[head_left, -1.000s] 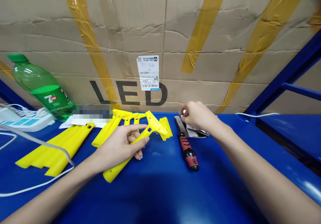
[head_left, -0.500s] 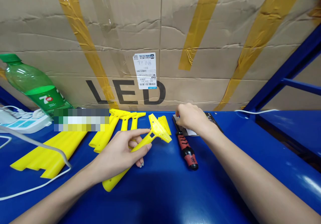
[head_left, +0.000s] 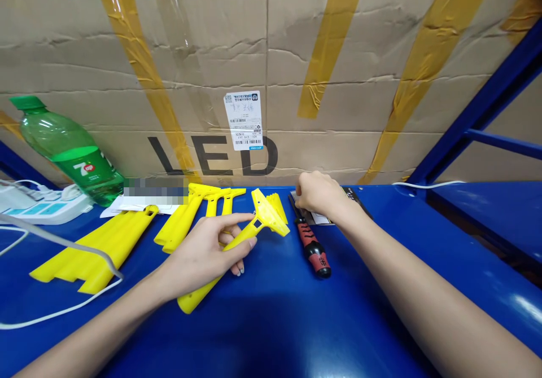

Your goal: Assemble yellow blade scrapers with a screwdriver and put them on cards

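In the head view my left hand [head_left: 202, 252] is closed round the handle of a yellow plastic scraper [head_left: 263, 220], its wide T-shaped head pointing away to the right. Behind that head lies a small stack of yellow pieces [head_left: 277, 206]. Farther back, my right hand [head_left: 320, 196] is curled with its fingertips turned down and hidden, over dark and white printed packaging [head_left: 318, 218]. What those fingers hold, if anything, I cannot make out. Just in front of this hand lies a screwdriver [head_left: 313, 248] with a red and black handle.
More yellow scrapers [head_left: 180, 228] lie left of my left hand, and another group [head_left: 99, 245] sits farther left under a white cable [head_left: 80, 247]. A green bottle [head_left: 78, 155] leans beside a power strip [head_left: 55, 209]. A large cardboard box [head_left: 203, 45] backs the blue table [head_left: 271, 327].
The camera view has shifted slightly. Both hands keep nearly the same places, the left still on the scraper and the right still at the packaging.
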The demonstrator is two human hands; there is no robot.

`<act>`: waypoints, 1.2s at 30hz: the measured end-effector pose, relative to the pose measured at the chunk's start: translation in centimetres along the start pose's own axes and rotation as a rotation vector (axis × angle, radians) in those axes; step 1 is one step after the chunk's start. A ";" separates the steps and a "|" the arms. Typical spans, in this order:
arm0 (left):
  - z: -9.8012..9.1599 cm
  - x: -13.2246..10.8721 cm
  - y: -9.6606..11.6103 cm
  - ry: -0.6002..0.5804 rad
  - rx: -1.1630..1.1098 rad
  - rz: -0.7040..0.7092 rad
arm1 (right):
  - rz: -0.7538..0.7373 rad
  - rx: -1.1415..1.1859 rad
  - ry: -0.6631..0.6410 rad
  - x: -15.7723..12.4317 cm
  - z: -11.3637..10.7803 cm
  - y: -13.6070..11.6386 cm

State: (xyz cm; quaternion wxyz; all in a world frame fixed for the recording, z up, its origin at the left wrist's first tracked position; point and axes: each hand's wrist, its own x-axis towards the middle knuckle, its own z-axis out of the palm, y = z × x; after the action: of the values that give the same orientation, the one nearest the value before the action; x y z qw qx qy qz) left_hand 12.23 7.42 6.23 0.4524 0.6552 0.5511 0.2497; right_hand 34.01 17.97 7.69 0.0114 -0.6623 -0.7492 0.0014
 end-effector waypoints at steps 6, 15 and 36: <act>0.1 -0.3 0.3 -0.002 0.036 0.014 | 0.020 0.000 -0.002 0.1 0.0 0.0; 0.2 -0.4 0.3 -0.005 0.040 0.047 | 0.004 0.007 -0.012 -0.1 0.2 -0.1; 0.3 -0.3 -0.1 -0.005 0.013 0.030 | 0.110 0.183 -0.014 1.9 1.5 1.2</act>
State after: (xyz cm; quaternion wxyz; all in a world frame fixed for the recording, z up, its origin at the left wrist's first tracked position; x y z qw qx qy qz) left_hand 12.37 7.06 5.99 0.4455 0.6670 0.5418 0.2512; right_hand 34.97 19.99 6.21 0.0667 -0.6987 -0.7084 0.0751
